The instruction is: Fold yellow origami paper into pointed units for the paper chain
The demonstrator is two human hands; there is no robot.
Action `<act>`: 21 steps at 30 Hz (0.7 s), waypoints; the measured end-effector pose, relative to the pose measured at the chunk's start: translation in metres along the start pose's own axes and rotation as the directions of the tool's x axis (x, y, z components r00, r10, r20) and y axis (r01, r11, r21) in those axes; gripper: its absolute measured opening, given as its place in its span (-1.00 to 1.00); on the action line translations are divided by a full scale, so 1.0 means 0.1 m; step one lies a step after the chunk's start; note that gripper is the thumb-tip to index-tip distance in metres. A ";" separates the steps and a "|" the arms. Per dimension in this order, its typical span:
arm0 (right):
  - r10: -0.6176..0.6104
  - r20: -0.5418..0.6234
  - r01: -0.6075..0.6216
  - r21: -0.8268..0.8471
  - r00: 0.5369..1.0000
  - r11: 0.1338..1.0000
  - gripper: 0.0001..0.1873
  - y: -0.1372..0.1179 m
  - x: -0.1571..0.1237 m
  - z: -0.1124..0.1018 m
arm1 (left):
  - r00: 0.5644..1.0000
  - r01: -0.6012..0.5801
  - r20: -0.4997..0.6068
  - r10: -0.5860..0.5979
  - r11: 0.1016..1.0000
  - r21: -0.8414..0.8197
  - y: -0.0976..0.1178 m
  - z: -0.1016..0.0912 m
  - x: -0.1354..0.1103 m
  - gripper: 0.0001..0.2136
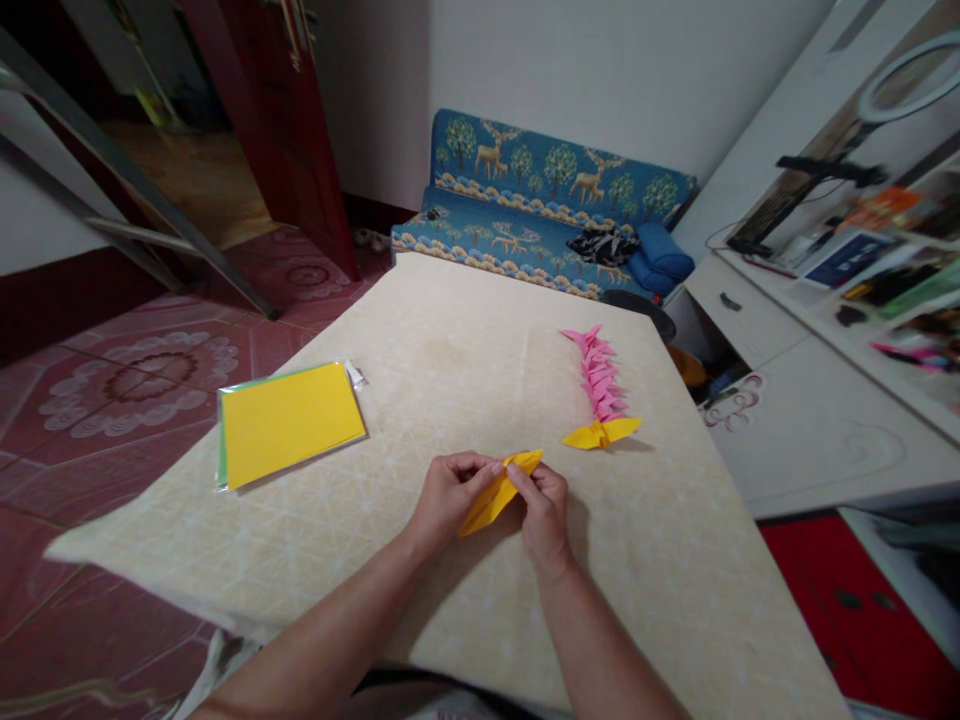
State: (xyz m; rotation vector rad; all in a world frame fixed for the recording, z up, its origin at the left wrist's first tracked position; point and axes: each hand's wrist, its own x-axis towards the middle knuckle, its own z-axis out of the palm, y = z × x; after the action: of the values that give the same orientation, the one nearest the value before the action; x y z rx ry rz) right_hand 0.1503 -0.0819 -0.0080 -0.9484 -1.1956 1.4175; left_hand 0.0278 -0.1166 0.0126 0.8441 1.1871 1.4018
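Between both hands is a folded piece of yellow paper (487, 506), long and pointed at its ends, held tilted just above the table. My left hand (450, 492) pinches its upper left edge with thumb and fingers. On the other side my right hand (546, 505) grips it, thumb on top and fingers curled behind, hidden in part. Beyond the right hand lies a finished-looking yellow paper crane (602, 434) with wings spread. It touches the near end of a row of several pink paper cranes (600, 375).
A clear packet of yellow and green paper sheets (294, 425) lies at the table's left, a small white scrap (355, 375) by its corner. The cream tablecloth (450, 340) covers the table. Behind it stands a blue sofa (517, 215); a white cabinet (810, 400) is on the right.
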 end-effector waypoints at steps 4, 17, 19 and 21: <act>0.001 -0.005 -0.001 -0.010 1.000 1.000 -0.85 -0.01 0.00 0.01 | 0.988 -0.140 -0.029 0.148 0.970 0.200 -0.01 0.00 -0.01 -0.77; -0.029 -0.007 0.028 -0.095 1.000 0.995 -0.79 -0.07 0.00 0.04 | 0.906 -0.370 0.019 0.424 0.768 0.523 0.07 0.02 -0.07 -0.82; -0.019 -0.037 0.015 -0.100 0.999 0.995 -0.78 -0.07 0.00 0.05 | 0.920 -0.350 0.024 0.390 0.796 0.493 0.05 0.03 -0.07 -0.82; 0.006 -0.054 -0.011 -0.089 0.999 0.996 -0.78 -0.07 -0.01 0.05 | 0.954 -0.282 0.021 0.300 0.870 0.405 0.02 0.02 -0.06 -0.82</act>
State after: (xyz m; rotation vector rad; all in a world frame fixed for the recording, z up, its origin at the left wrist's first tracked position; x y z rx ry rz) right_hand 0.1469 -0.0835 -0.0006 -1.0481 -1.2243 1.3461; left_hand 0.0304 -0.1216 0.0161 1.3359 1.4568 1.4379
